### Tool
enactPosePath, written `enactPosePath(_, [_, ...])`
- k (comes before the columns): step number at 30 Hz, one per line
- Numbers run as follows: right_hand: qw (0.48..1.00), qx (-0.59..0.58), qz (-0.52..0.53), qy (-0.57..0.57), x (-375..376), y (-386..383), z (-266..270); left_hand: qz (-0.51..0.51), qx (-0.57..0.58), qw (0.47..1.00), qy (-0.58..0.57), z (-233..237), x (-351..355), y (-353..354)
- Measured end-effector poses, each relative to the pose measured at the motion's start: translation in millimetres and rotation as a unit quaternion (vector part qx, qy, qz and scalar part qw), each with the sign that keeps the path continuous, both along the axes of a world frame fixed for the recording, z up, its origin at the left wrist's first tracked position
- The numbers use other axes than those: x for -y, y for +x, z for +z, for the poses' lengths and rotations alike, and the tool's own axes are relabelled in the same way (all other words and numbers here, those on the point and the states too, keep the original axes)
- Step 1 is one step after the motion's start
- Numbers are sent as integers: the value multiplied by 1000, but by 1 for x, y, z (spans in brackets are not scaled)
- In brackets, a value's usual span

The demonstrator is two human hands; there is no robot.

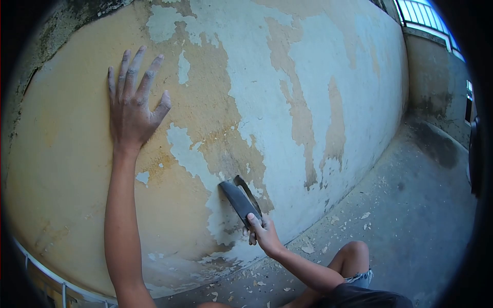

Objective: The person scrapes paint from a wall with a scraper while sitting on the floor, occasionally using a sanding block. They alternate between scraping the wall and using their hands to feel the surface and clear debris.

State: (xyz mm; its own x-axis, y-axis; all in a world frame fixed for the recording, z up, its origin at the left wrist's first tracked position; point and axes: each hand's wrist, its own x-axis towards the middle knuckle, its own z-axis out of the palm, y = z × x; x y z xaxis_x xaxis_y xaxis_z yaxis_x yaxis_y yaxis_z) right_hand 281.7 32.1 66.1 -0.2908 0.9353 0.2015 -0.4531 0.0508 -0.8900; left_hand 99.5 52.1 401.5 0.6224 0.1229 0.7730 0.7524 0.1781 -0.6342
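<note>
My left hand (132, 100) lies spread on the bare yellowish part of the wall (67, 143), fingers apart and dusty with pale powder. Lower down, my right hand (263, 233) is closed around the near end of a dark flat tool with a curved bar (240, 201). Its far end is at the wall, beside an edge of peeling pale-blue paint (187, 151); whether it touches cannot be made out. The fingers partly hide the tool's near end. Ragged patches of pale-blue paint and bare tan plaster cover the wall around both hands.
Paint flakes (308, 248) lie scattered on the grey floor (400, 226) along the wall's foot. My bent knee (355, 252) is at lower right. A white railing (64, 283) runs at lower left, and a barred opening (422, 14) is at upper right.
</note>
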Motion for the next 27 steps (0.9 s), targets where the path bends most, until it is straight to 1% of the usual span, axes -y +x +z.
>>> enactPosePath(1, [1000, 1, -15, -5, 6, 1, 2, -3, 1, 1000, -1, 1, 1, 1])
enactPosePath(2, [1000, -3, -24, 14, 0, 1, 9, -7, 2, 1000, -7, -2, 2, 2])
enactPosePath(3, [999, -6, -35, 37, -14, 6, 37, -8, 0, 1000, -15, -4, 1, 2])
enactPosePath(5, [995, -54, -34, 77, -31, 13, 90, -12, -5, 1000, -5, -2, 1, 1])
enactPosePath(6, [993, -88, -20, 75, -37, 16, 109, -14, -3, 1000, -2, -1, 2, 1])
enactPosePath(7, [992, -88, -30, 81, -39, 17, 114, -13, 1, 1000, -6, -1, 2, 1])
enactPosePath(8, [992, -88, -39, 86, -41, 18, 115, -12, 4, 1000, -12, -1, 3, 2])
enactPosePath(9, [992, -86, -39, 88, -39, 18, 102, -12, 7, 1000, -10, -1, 4, 2])
enactPosePath(11, [999, -25, -18, 17, -24, 18, 46, -9, 8, 1000, -15, -1, 5, 1])
enactPosePath(12, [999, -27, -19, 17, -18, 18, 27, -8, 11, 1000, -7, -1, 6, 1])
enactPosePath(14, [999, -7, -34, 13, -22, 24, 20, -21, 12, 1000, -17, -1, 6, 1])
enactPosePath(15, [998, -5, -53, 30, -24, 26, 39, -36, 12, 999, -21, -1, 4, 0])
enactPosePath(16, [996, -4, -74, 42, -29, 29, 69, -38, 12, 999, -28, -2, 5, 1])
enactPosePath(18, [992, -70, -74, 80, -47, 31, 122, -34, 8, 999, -32, -1, 8, 3])
enactPosePath(19, [992, -69, -75, 80, -57, 32, 136, -31, 6, 999, -35, -2, 9, 4])
enactPosePath(21, [986, -124, -44, 100, -69, 31, 159, -32, 8, 999, -36, 0, 10, 3])
enactPosePath(22, [986, -123, -43, 104, -63, 31, 150, -35, 9, 998, -41, -1, 10, 4])
enactPosePath(24, [996, -86, -23, 27, -42, 35, 105, -36, 11, 998, -43, -2, 11, 5])
enactPosePath(25, [995, -87, -21, 34, -39, 37, 89, -33, 13, 998, -42, 0, 12, 5])
enactPosePath(27, [998, -36, -44, 31, -42, 40, 73, -35, 12, 999, -30, 2, 9, 4])
